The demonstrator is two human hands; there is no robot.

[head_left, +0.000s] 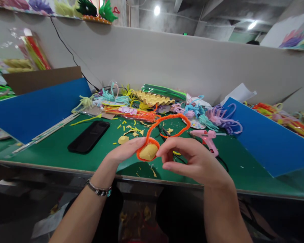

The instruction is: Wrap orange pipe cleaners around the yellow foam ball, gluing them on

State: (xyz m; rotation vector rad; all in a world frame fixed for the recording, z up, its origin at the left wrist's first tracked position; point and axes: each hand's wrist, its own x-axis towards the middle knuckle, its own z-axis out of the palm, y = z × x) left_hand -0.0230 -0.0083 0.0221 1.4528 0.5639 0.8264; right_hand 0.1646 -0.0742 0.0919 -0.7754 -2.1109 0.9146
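An orange fuzzy stem (171,116) wraps around the rim of a small yellowish cup-like piece (149,152), and its free length loops up and to the right. My left hand (128,149) is closed on this wrapped piece from the left, the thumb pressing on the orange rim. On the other side, my right hand (187,156) has its fingers curled, with the index fingertip at the right edge of the piece. Whether those fingers pinch the stem cannot be made out. Both hands are above the front edge of the green table (131,168).
A black phone (88,136) lies at the left, a pink glue gun (206,139) at the right. Blue boards (40,108) (273,138) stand on both sides. Coloured stems (223,118), an egg-carton strip (154,99) and yellow scraps (134,130) lie behind the hands.
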